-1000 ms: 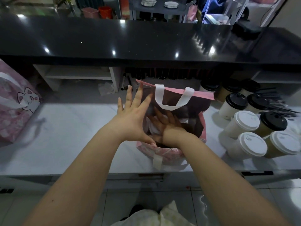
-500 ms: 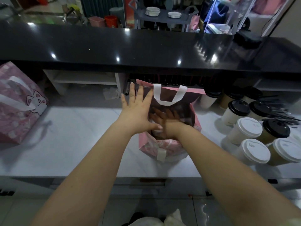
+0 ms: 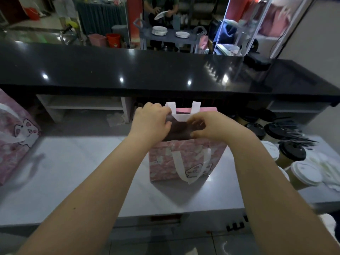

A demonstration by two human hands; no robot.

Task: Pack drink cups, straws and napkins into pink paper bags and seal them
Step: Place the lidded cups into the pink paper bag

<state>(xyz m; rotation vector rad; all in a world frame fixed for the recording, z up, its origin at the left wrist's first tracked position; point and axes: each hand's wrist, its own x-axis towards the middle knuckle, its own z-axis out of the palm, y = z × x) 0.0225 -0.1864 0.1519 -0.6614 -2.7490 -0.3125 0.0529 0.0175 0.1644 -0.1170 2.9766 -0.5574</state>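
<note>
Hands at the mouth of the pink bag (image 3: 184,159): my left hand (image 3: 150,120) and right hand (image 3: 211,126) each pinch its top edge, fingers curled. I'd bring both lips level, then press flat, keeping the white handle (image 3: 182,115) out of the fold. The bag stands mid-counter (image 3: 73,172). Cups (image 3: 292,153) crowd the right and the black ledge (image 3: 165,70) overhangs behind, so my elbow room is left.

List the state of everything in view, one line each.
pink bag: upright, top not fully closed, front handle hanging down
left hand: grips the bag's top edge
right hand: pinches the bag's top edge
second bag: upright at far left, partly out of frame
cups: upright, lidded, outside the bag
straws: loose, lying by the cups
</note>
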